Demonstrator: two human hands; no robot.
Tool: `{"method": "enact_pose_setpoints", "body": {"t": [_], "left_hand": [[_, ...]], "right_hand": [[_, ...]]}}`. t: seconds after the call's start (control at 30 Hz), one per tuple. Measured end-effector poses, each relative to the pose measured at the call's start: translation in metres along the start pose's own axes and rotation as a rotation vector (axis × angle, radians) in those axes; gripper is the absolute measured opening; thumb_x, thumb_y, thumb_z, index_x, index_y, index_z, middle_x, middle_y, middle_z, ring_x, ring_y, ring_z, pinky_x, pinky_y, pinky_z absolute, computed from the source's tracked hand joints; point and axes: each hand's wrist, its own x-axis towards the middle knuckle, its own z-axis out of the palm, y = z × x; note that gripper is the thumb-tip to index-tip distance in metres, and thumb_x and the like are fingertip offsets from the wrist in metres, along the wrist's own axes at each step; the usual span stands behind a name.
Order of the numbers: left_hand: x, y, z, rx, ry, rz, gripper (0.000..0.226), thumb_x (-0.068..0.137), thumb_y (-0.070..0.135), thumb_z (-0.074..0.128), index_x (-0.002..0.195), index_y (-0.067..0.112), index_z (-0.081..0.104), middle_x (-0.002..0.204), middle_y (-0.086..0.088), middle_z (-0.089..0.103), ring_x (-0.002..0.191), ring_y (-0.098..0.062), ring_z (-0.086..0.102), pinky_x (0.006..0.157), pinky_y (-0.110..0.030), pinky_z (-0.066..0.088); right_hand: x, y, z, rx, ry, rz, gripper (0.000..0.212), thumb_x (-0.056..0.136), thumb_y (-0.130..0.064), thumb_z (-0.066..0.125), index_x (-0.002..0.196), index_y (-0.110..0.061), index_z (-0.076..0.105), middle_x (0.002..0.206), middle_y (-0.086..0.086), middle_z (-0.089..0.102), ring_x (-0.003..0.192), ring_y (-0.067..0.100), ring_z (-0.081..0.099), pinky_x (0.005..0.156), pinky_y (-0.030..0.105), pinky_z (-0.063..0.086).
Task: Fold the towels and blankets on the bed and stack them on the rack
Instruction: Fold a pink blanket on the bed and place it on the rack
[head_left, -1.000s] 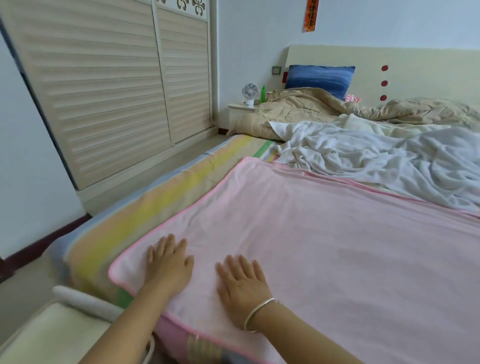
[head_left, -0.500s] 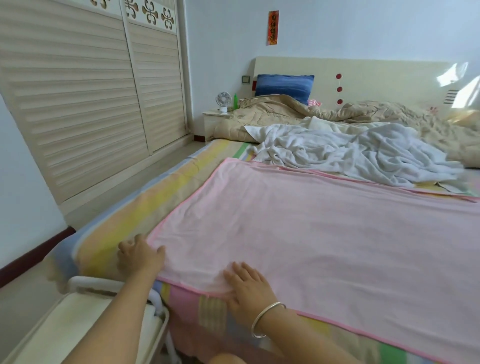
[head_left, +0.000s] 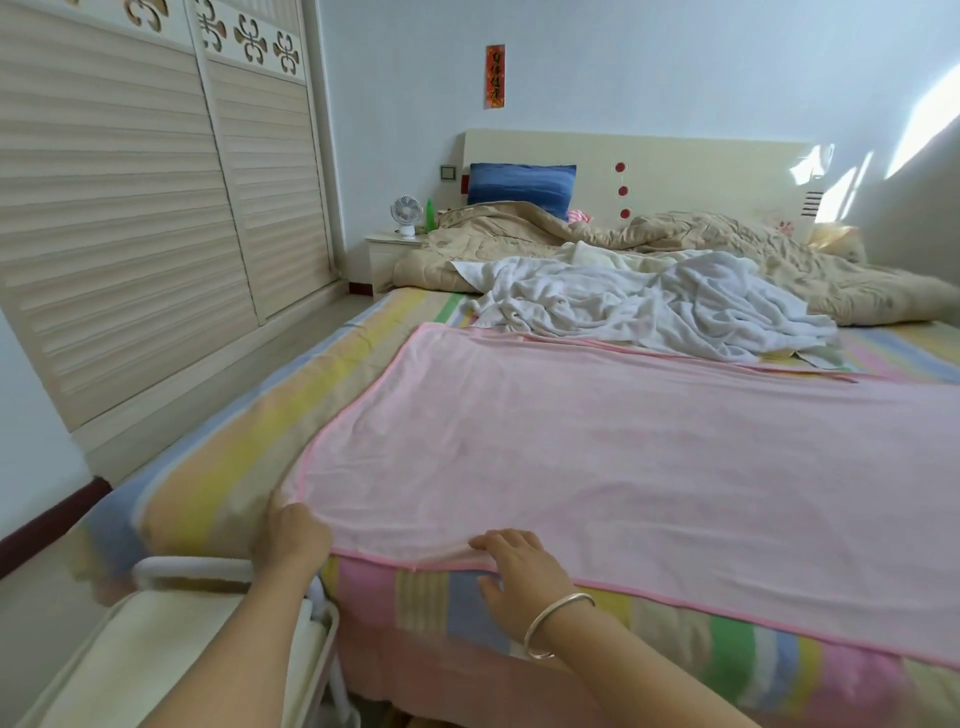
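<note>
Head view showed the rack (head_left: 192, 566) just below your hands. Your left hand (head_left: 291, 538) gripped the near corner of the pink towel (head_left: 597, 467), fingers curled; your right hand (head_left: 519, 569) pinched its near hem. That towel lay flat across the bed (head_left: 249, 447), with a crumpled white blanket (head_left: 649, 306) beyond it and a beige quilt (head_left: 727, 244) farthest.

Soft, even daylight fills the room, brightest toward 2 o'clock, where hard sun patches glare on the wall (head_left: 930, 114) and headboard (head_left: 815, 161). Shadows are faint. Wide-angle distortion bows the wardrobe (head_left: 130, 234) at 9 o'clock. The rack (head_left: 171, 566) and bed (head_left: 218, 493) corner at 7 o'clock look smeared.
</note>
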Motion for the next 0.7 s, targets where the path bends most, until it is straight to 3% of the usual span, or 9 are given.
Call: {"method": "enact_pose_setpoints", "body": {"t": [0.07, 0.2, 0.33, 0.53, 0.7], "left_hand": [[-0.003, 0.0, -0.001, -0.023, 0.015, 0.001, 0.045, 0.088, 0.014, 0.047, 0.131, 0.001, 0.054, 0.153, -0.005, 0.03, 0.124, -0.03, 0.048, 0.093, -0.036, 0.045], [-0.009, -0.002, -0.008, -0.042, 0.058, 0.074, 0.054, 0.086, 0.011, 0.047, 0.139, 0.009, 0.048, 0.147, -0.004, 0.042, 0.128, -0.029, 0.046, 0.101, -0.038, 0.043], [-0.018, 0.014, -0.014, -0.036, 0.115, 0.209, 0.045, 0.09, 0.011, 0.046, 0.133, 0.017, 0.056, 0.138, -0.004, 0.054, 0.123, -0.025, 0.051, 0.101, -0.036, 0.041], [-0.054, 0.089, -0.011, -0.118, 0.055, 0.44, 0.043, 0.089, 0.005, 0.042, 0.127, 0.017, 0.059, 0.138, -0.003, 0.053, 0.122, -0.027, 0.053, 0.101, -0.035, 0.041], [-0.117, 0.184, -0.008, -0.154, 0.018, 0.635, 0.043, 0.09, 0.005, 0.04, 0.129, 0.017, 0.057, 0.138, -0.002, 0.05, 0.125, -0.025, 0.049, 0.102, -0.035, 0.04]], "right_hand": [[0.002, -0.004, 0.003, 0.017, 0.006, -0.002, 0.045, 0.095, -0.02, 0.043, 0.141, -0.025, 0.042, 0.144, -0.009, 0.042, 0.138, 0.014, 0.026, 0.109, 0.031, 0.032], [0.005, -0.015, 0.007, 0.019, 0.021, -0.028, 0.044, 0.095, -0.02, 0.043, 0.138, -0.025, 0.045, 0.141, -0.007, 0.045, 0.136, 0.014, 0.029, 0.108, 0.03, 0.032], [0.0, -0.02, 0.006, 0.08, 0.048, -0.033, 0.041, 0.095, -0.022, 0.044, 0.136, -0.025, 0.047, 0.139, -0.007, 0.047, 0.135, 0.014, 0.03, 0.107, 0.031, 0.033], [-0.032, 0.009, -0.021, 0.158, 0.114, 0.035, 0.036, 0.1, -0.032, 0.042, 0.134, -0.027, 0.049, 0.138, -0.006, 0.048, 0.132, 0.014, 0.035, 0.107, 0.028, 0.032], [-0.069, 0.075, -0.067, 0.368, 0.159, 0.225, 0.034, 0.101, -0.034, 0.039, 0.124, -0.02, 0.06, 0.127, -0.001, 0.06, 0.119, 0.017, 0.052, 0.101, 0.03, 0.039]]}}
